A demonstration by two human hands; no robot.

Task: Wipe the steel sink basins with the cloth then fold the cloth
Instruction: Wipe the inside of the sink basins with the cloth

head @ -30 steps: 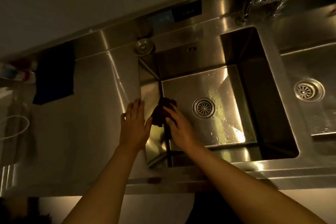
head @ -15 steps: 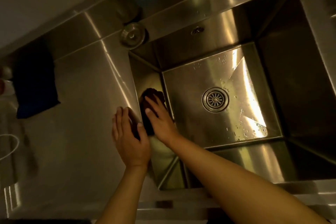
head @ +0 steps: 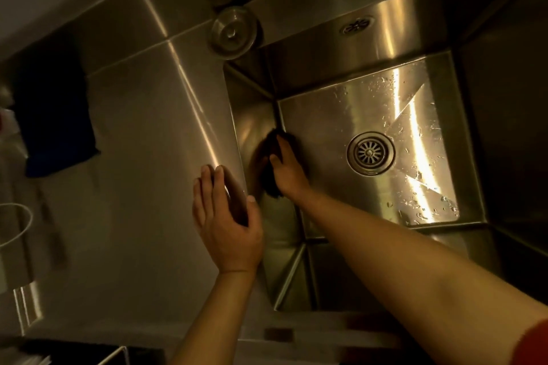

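A steel sink basin [head: 364,89] fills the right of the view, its floor wet with drops around a round drain [head: 370,153]. My right hand [head: 289,170] reaches down into the basin and presses a dark cloth [head: 270,184] against the left wall near the floor edge. Most of the cloth is hidden under the hand. My left hand [head: 226,221] rests flat on the steel counter [head: 142,163] at the basin's left rim, fingers straight, thumb over the edge.
A round steel drain stopper [head: 233,32] lies on the ledge behind the basin's left corner. A dark blue cloth [head: 55,115] lies on the counter at far left. An overflow slot [head: 357,25] sits in the back wall.
The camera has come closer to the basin. My right hand has slid the cloth lower on the left wall, towards the floor. My left hand stays at the rim.
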